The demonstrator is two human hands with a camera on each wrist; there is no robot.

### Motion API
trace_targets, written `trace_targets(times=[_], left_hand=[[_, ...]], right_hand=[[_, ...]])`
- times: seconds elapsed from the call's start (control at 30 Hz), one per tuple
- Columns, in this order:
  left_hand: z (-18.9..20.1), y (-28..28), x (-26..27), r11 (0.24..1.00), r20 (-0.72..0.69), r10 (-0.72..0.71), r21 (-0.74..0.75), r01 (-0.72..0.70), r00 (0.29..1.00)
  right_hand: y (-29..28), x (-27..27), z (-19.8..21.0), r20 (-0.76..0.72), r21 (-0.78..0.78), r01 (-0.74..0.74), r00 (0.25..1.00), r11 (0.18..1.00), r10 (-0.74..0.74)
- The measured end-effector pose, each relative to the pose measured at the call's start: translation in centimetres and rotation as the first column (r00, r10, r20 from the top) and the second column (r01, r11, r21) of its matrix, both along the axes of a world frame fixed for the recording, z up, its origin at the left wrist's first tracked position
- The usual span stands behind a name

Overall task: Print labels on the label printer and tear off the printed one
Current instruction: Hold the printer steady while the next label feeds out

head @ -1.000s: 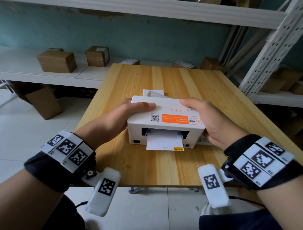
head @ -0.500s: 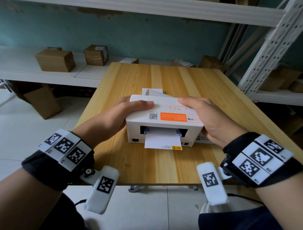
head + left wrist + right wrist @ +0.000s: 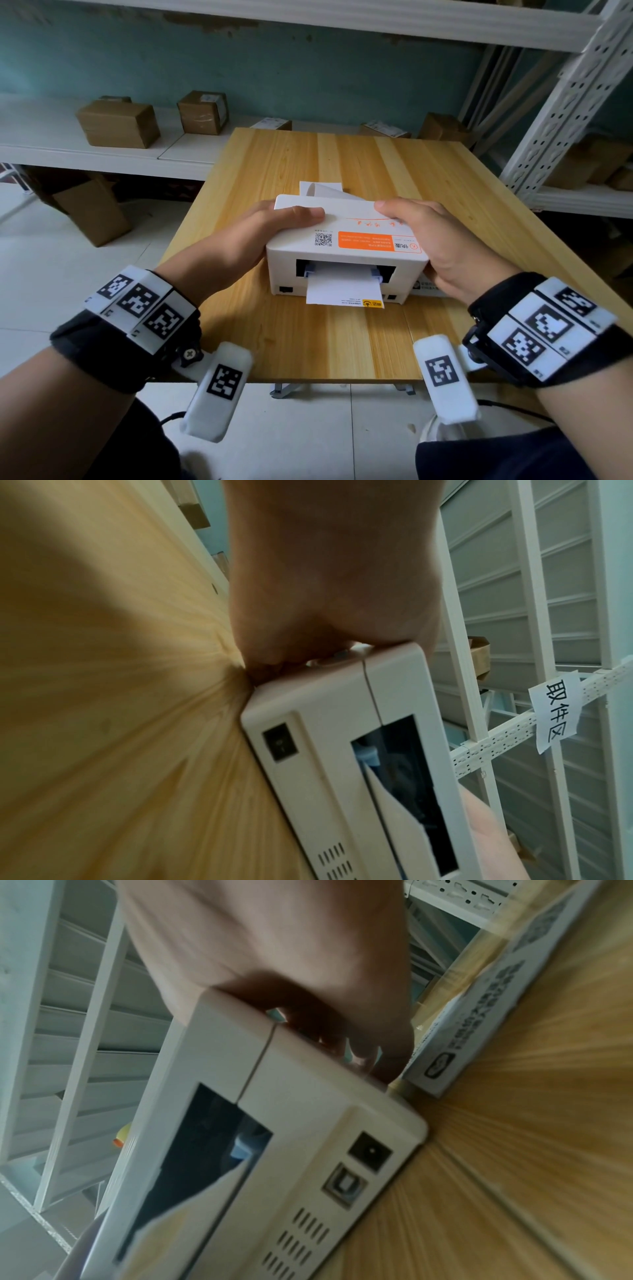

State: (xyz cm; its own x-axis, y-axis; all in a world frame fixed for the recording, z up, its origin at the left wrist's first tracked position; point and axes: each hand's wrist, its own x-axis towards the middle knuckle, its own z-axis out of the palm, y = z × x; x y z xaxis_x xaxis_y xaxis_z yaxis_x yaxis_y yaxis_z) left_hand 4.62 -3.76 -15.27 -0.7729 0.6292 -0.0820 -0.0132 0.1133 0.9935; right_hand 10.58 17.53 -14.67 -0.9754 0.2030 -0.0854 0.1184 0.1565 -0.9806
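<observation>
- The left hand's (image 3: 253, 236) fingers (image 3: 263, 656) were tucked behind the white plastic label printer's (image 3: 346, 253) side; only the thumb showed on top.
- The right hand (image 3: 442, 246) covered the printer's far side.
- Small print on the white paper label (image 3: 342, 287) was too small to read.
- The white cardboard box (image 3: 493, 1010) beside the printer was blurred and cut off.

A wooden table (image 3: 428, 178) carries the white label printer (image 3: 346, 253) and a small box (image 3: 479, 1010).

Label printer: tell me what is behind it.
Behind the label printer, white label paper curls up above its rear edge, on the wooden table. How far it runs down is hidden by the printer's body.
</observation>
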Motion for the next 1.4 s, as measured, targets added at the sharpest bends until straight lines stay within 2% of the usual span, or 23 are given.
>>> trace_targets(times=[0.4, 0.53, 0.77, 1.03, 1.4], left_hand=[[0.1, -0.1, -0.1, 0.998, -0.036, 0.001, -0.063, -0.003, 0.999], [0.2, -0.3, 0.1, 0.994, -0.009, 0.058, -0.094, -0.059, 0.998], [0.1, -0.1, 0.1, 0.973, 0.013, 0.173, -0.157, -0.169, 0.985], [-0.5, -0.2, -0.7, 0.974, 0.025, 0.171, -0.156, -0.165, 0.985], [-1.2, -0.1, -1.5, 0.959, -0.035, 0.203, -0.197, -0.206, 0.978]], right_hand=[[0.0, 0.0, 0.0, 0.002, 0.019, -0.004, 1.000, 1.000, 0.003], [0.1, 0.0, -0.1, 0.005, 0.030, -0.009, 1.000, 1.000, 0.009], [0.1, 0.0, -0.1, 0.028, 0.037, 0.067, 0.997, 0.997, -0.068], [-0.1, -0.1, 0.0, -0.020, -0.048, 0.146, 0.989, 0.988, -0.147], [0.2, -0.5, -0.4, -0.025, -0.044, 0.102, 0.994, 0.994, -0.103]])
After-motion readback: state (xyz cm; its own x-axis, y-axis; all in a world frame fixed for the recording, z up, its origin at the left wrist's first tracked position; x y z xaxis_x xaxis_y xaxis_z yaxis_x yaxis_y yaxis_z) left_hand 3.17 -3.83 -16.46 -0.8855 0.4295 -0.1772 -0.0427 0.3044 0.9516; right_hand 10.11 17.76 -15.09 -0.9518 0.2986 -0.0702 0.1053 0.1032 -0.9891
